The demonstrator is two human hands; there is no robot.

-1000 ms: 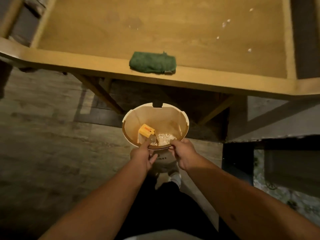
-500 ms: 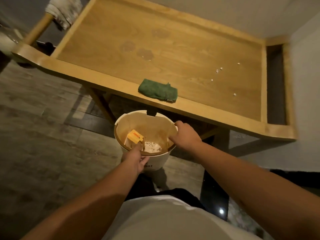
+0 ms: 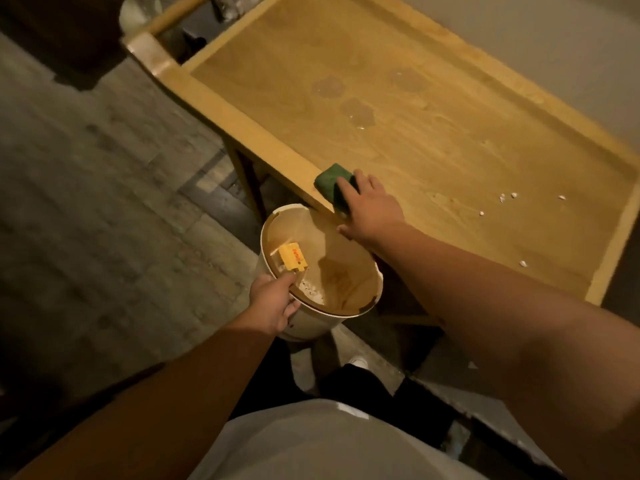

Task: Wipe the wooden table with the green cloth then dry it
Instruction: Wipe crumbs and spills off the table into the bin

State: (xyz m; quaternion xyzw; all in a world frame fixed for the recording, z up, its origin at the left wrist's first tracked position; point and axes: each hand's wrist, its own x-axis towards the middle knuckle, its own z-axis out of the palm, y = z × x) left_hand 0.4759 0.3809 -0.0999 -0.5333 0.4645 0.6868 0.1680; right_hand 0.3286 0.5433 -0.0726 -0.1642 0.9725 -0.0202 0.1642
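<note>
The wooden table [image 3: 433, 133] fills the upper right, with dull wet patches near its middle and white crumbs at its right end. A folded green cloth [image 3: 330, 180] lies at the table's near edge. My right hand [image 3: 370, 209] rests on top of the cloth, fingers spread over it. My left hand [image 3: 273, 303] grips the near rim of a round bin [image 3: 346, 306], held just below the table edge. Inside the bin are a yellow box and white crumbs.
The table has a raised rim [image 3: 221, 105] along its near side and ends. A grey plank floor [image 3: 104, 209] spreads to the left. A pale wall [image 3: 571, 46] runs behind the table. A wooden pole [image 3: 180, 12] stands at its far left corner.
My right hand has let go of the bin rim and moved up onto the green cloth. The left hand still holds the bin, now raised closer to the table edge.
</note>
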